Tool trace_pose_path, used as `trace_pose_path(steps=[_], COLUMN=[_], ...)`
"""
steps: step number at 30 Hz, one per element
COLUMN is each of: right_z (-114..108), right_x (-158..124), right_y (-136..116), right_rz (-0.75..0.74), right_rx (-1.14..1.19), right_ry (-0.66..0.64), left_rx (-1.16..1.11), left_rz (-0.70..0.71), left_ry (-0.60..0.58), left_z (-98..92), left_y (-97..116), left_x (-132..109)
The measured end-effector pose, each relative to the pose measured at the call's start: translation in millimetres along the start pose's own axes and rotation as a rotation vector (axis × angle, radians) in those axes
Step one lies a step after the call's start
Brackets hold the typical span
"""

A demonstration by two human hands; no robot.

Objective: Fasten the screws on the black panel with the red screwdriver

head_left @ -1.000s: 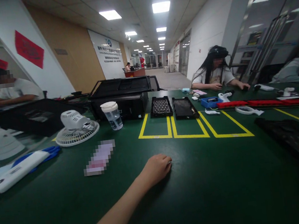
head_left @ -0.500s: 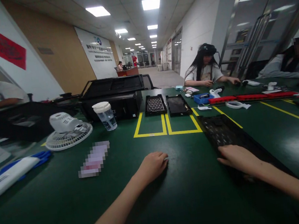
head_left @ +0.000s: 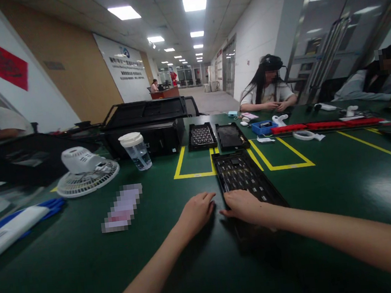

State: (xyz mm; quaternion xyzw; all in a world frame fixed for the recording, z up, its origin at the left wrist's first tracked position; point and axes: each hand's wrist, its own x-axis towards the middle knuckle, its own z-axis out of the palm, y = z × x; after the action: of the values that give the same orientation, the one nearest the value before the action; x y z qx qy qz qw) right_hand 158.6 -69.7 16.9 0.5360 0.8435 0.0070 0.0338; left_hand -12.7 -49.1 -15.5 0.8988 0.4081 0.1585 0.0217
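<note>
My right hand (head_left: 243, 206) grips the left edge of a long black tray (head_left: 270, 189), its fingers over the rim. Rows of small shiny pieces lie in the tray's compartments. The near part of the tray is partly hidden by my right hand and forearm. To the left of the tray, my left hand (head_left: 197, 211) hovers low over the green table (head_left: 174, 263), fingers and thumb apart and nothing visible between them. Beyond the held tray stand two smaller black trays, a left one (head_left: 202, 136) with a grid of pieces and a right one (head_left: 231, 136) with a flat dark inside.
Yellow tape outlines (head_left: 195, 175) mark the table. On the left are a lidded water cup (head_left: 138, 153), a white fan (head_left: 86, 171) and a blurred-out flat item (head_left: 122, 207). A black case (head_left: 147, 135) sits behind. At right are a blue box (head_left: 263, 127) and co-workers.
The tray has moved left with my right hand, now closer to my left hand. My left hand's fingers have spread. The co-worker opposite has drawn both hands together.
</note>
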Motion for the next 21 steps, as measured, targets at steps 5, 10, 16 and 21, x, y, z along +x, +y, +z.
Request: trace_pose_path(steps=[5,10,16,21], right_z=[3.3,2.5,3.3,0.7], right_x=[26.6,50.3,66.3,68.2], right_y=[-17.3,-27.2,-32.8,-36.4], right_rz=[-0.115,-0.195,-0.205,-0.208], right_rx=[0.034,0.053,0.063,0.076], right_ry=[0.014,0.034,0.052,0.059], left_rx=[-0.006,-0.048,-0.038,-0.085], left_rz=[-0.106,-0.235,-0.337,-0.375], left_ry=[0.031,0.056,0.089,0.074], left_z=[2.1,-0.3,-3.7,-5.6], left_y=[-10.1,-21.4,-27.9,-30.0], left_x=[1.9,4.8,6.2,7.3])
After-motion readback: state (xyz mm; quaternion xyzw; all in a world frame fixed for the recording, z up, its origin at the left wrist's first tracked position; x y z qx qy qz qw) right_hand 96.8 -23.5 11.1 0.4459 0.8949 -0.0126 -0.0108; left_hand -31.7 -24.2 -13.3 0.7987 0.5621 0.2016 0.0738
